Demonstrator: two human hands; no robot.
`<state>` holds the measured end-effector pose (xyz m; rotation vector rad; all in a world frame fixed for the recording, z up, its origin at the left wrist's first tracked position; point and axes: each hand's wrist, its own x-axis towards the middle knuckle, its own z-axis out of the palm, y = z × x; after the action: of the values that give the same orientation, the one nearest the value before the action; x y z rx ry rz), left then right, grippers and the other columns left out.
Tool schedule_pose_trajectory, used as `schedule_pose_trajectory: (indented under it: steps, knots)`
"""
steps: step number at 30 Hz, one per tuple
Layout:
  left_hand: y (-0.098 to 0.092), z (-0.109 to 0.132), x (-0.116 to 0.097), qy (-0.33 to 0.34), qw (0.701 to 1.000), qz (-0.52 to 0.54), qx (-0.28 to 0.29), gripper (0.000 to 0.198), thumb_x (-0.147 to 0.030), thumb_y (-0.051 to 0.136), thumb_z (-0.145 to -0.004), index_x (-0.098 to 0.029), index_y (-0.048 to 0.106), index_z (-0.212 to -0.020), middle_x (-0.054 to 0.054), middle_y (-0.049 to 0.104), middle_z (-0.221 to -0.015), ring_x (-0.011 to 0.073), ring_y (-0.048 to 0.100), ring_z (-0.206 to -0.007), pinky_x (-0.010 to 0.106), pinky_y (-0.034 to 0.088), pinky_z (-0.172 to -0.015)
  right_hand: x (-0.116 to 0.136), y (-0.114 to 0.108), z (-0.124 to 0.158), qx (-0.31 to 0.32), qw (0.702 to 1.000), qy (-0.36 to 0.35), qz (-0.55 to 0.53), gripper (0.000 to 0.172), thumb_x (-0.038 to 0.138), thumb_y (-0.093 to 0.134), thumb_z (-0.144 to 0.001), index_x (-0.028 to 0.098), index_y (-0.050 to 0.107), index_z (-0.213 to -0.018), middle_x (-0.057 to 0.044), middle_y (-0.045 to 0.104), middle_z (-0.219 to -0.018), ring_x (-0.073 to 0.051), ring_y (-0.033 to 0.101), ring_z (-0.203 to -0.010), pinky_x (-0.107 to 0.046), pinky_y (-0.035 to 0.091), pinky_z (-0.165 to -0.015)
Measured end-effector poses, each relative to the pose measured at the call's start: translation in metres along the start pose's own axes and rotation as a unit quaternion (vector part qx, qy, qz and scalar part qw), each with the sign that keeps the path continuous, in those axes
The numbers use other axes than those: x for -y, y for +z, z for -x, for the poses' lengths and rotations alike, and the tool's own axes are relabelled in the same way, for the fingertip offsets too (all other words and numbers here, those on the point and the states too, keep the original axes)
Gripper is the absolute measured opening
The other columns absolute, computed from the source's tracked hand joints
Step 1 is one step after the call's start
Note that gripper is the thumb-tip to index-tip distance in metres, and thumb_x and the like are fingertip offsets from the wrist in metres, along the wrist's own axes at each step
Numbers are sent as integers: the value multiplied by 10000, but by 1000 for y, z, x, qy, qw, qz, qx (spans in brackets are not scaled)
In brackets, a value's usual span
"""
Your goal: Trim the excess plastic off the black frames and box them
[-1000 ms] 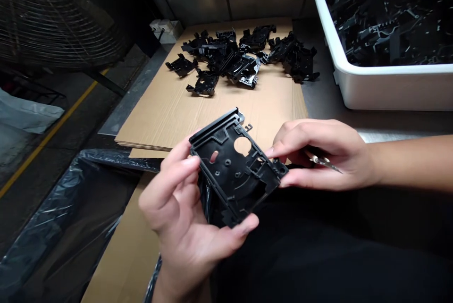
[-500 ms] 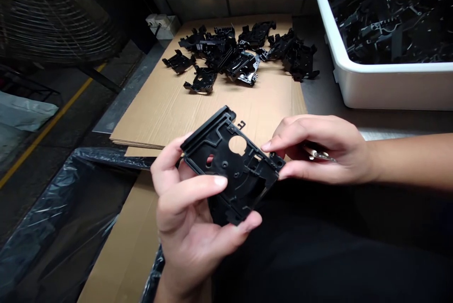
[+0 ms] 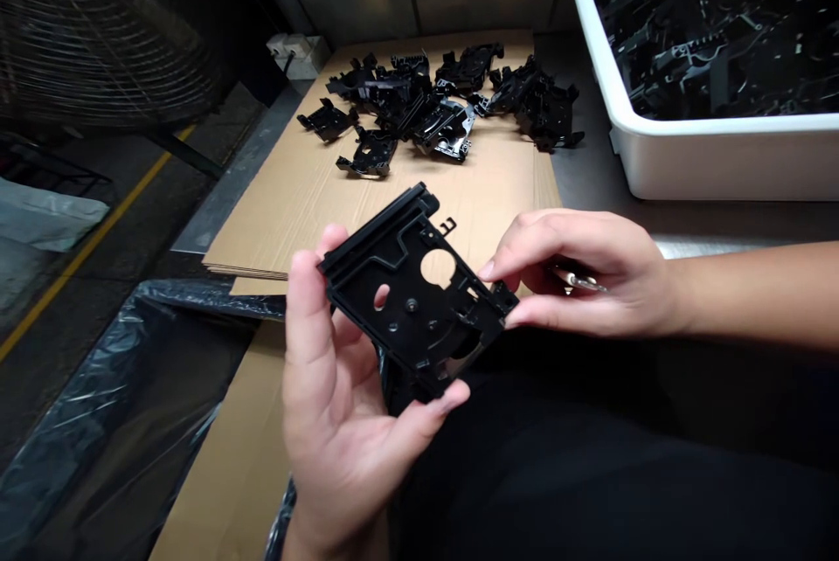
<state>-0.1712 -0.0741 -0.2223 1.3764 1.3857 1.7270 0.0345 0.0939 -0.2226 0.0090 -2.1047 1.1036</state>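
A flat black plastic frame part (image 3: 410, 303) with a round hole and a small slot is held over my lap. My left hand (image 3: 341, 421) grips its left edge and lower corner between fingers and thumb. My right hand (image 3: 583, 273) pinches the part's right corner with fingertip and thumb. The same hand has a small metal tool (image 3: 580, 281) tucked in its palm.
Several black plastic parts (image 3: 433, 102) lie in a heap on stacked cardboard sheets (image 3: 308, 194). A white tub (image 3: 708, 155) full of black parts stands at the right. A black plastic bag (image 3: 118, 395) lines a bin at lower left. A wire fan guard (image 3: 85, 28) stands at upper left.
My left fingers shifted from across the part's face to its left edge. The part turned slightly and moved a little left; my right hand kept its pinch on the corner.
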Motion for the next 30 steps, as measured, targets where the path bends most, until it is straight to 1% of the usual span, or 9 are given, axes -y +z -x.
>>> schedule_pose_trajectory:
  steps: [2,5,9,13,15,19,23,28,30]
  knots:
    - [-1,0,1,-6,1000,2,0,1081,-230,1015,-730,-517,519,-1646,-78,297,-1854,411,516,-1590,486,573,-1233,0,0,0,-7,1000,2,2,260,240,839,-992,136,748,-1213,-58,750,-971,-92,659,-775,-181,530,-638]
    - [-3,0,4,-2,1000,-5,-5,1125,-279,1057,-678,-495,526,-1646,-39,330,-1847,409,499,-1603,486,558,-1241,-1,1,1,-17,1000,2,6,291,267,867,-972,136,750,-1205,-55,748,-970,-87,633,-747,-186,523,-623]
    - [-4,-1,7,-14,1000,-6,-14,1129,-336,1070,-654,-442,542,-1646,13,386,-1826,399,567,-1552,435,629,-1158,-1,2,1,-27,1000,6,3,302,272,894,-949,129,755,-1176,-40,733,-947,-70,585,-700,-182,507,-603]
    - [-2,-1,7,-27,999,16,-9,1086,-290,1046,-704,-399,539,-1659,48,608,-1672,353,694,-1420,391,653,-1117,-2,3,1,-39,999,-1,-12,321,277,916,-929,112,761,-1156,-39,732,-926,-68,586,-706,-176,497,-593]
    - [-1,-1,6,-35,999,21,-8,1059,-255,1025,-734,-396,535,-1663,45,655,-1622,340,709,-1402,383,652,-1116,-3,4,0,-43,999,-3,-17,327,274,919,-925,103,760,-1154,-41,732,-918,-75,612,-732,-175,501,-600]
    - [-3,-1,5,-45,999,11,-15,1079,-225,1030,-709,-408,546,-1655,-4,550,-1721,339,677,-1444,355,657,-1103,-5,5,0,-45,999,-14,-24,324,247,911,-934,71,750,-1153,-52,732,-914,-84,660,-800,-170,515,-636]
    - [-5,-2,5,-41,999,-13,-29,1117,-220,1044,-661,-444,557,-1640,-59,485,-1762,345,550,-1574,350,615,-1146,-6,6,-2,-47,998,-29,-28,279,265,878,-969,84,748,-1138,-56,749,-931,-93,679,-819,-192,547,-670]
    - [-5,-3,1,-55,996,-62,-29,1164,-96,1000,-646,-487,540,-1641,-58,471,-1768,343,707,-1408,369,665,-1073,-7,6,-1,-53,998,-31,-16,297,260,895,-950,75,758,-1138,-47,742,-929,-92,677,-826,-198,567,-707]
    - [-5,-3,-1,-62,995,-70,-33,1166,-73,980,-656,-485,529,-1649,-59,467,-1770,333,714,-1398,345,653,-1085,-7,7,-1,-56,998,-36,-15,313,236,912,-928,63,759,-1140,-43,737,-927,-90,674,-832,-203,582,-746]
